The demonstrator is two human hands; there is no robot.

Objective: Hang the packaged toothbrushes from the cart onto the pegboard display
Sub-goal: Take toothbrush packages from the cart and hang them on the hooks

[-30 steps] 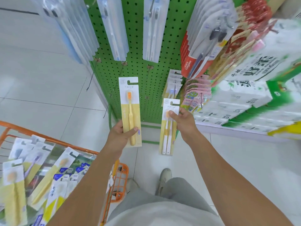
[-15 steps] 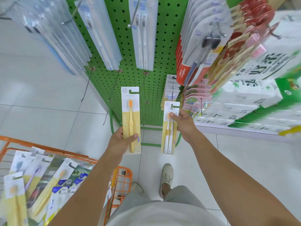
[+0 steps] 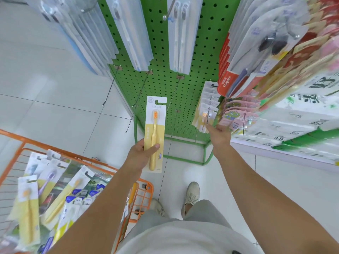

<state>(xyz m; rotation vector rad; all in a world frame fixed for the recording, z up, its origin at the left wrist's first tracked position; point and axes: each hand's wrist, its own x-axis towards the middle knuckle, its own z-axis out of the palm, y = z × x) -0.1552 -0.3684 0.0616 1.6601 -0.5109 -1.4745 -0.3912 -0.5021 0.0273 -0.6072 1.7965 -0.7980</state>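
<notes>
When hanging the next pack, work from the big things inward. Green pegboard straight ahead, hung with rows of clear and coloured packs up top; orange cart low on the left, loaded with more packaged toothbrushes lying loose.

Low on the board's right side, a stack of yellow packs hanging on a peg. Right grip reaching to that stack's lower edge, fingers stretched toward it; too blurred to tell whether pinching or only touching.

Left grip wrapped round the lower half of a single yellow pack, thumb across the front, card upright in mid-air in front of the board and touching no peg. Flat card, white above and yellow below, with one yellow brush with orange bristles under a clear blister. Probably light and a little bendy, so best held near the middle.

Bare wire peg just to its left, sloping out from the board. Line up the hook-shaped slot at the card's top with a peg tip, keep the card square, then slide it back along the wire before letting go.
</notes>
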